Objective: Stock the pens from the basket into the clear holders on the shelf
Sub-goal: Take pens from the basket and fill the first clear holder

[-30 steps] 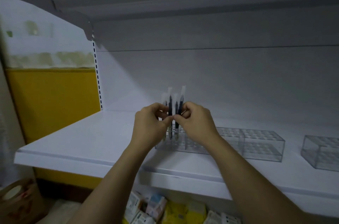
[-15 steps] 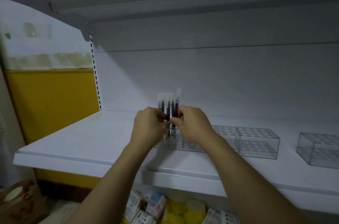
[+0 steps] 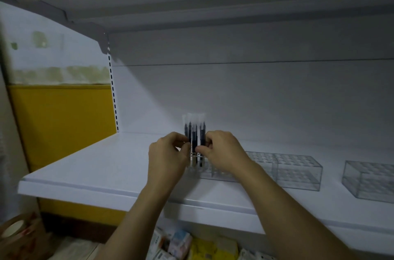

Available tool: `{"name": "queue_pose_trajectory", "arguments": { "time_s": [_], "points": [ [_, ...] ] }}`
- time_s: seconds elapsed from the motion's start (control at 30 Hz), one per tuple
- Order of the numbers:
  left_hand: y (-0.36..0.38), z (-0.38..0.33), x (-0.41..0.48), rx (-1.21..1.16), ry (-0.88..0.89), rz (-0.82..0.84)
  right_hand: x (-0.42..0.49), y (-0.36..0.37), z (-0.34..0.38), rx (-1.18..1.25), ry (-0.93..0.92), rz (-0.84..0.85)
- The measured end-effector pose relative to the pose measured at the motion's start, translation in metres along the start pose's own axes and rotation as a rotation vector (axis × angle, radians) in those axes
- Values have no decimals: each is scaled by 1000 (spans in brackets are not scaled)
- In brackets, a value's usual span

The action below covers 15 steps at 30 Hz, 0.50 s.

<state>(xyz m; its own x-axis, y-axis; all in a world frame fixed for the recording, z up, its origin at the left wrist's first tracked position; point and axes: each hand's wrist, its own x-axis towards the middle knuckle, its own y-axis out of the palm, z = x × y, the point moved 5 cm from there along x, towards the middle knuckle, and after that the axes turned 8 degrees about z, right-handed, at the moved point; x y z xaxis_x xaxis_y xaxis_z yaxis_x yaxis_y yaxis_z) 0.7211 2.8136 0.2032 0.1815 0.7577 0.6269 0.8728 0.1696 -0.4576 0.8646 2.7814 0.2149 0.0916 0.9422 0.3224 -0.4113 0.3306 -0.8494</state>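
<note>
**Centre of frame, shelf level: both hands on the pens at the leftmost holder**

At the left edge of the frame a yellow panel (image 3: 61, 123) stands behind the end of the white shelf (image 3: 96, 166). Below it, in the lower left corner, is a brown, blurred object that can't be identified.

Left of centre, your left hand (image 3: 168, 153) reaches up over the shelf's front edge. Its fingers are curled and the thumb tip presses against the left side of the pens (image 3: 194, 134).

Pens: a small cluster of dark barrels in clear sleeves with pale tops, standing upright between your two hands. Their lower ends reach down into the left end of the clear holder (image 3: 262, 166). Whether they are seated fully in its holes can't be told, since your hands cover that corner.

Right of the pens, your right hand (image 3: 221, 151) mirrors the left. The fingers are curled and the thumb and forefinger pinch the cluster from the right side. The two thumb tips are nearly touching in front of the barrels.

Further right, a second holder (image 3: 298, 172) sits touching the first, with its grid of holes visible on top. A third holder (image 3: 368, 181) sits well apart at the right edge of the frame, partly cut off.

At bottom centre, under the shelf, are small boxes (image 3: 181, 242) and yellow packs (image 3: 204, 249); their print is unreadable.
</note>
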Motion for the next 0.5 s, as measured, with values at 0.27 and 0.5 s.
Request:
{"name": "queue_pose_trajectory", "arguments": {
  "time_s": [0.27, 0.5],
  "points": [
    [16, 28, -3, -175, -95, 131, -4, -1, -2, 79, 40, -78],
    [19, 36, -6, -174, -83, 179, -5, -1, 0, 56, 19, -75]
  ]
}}
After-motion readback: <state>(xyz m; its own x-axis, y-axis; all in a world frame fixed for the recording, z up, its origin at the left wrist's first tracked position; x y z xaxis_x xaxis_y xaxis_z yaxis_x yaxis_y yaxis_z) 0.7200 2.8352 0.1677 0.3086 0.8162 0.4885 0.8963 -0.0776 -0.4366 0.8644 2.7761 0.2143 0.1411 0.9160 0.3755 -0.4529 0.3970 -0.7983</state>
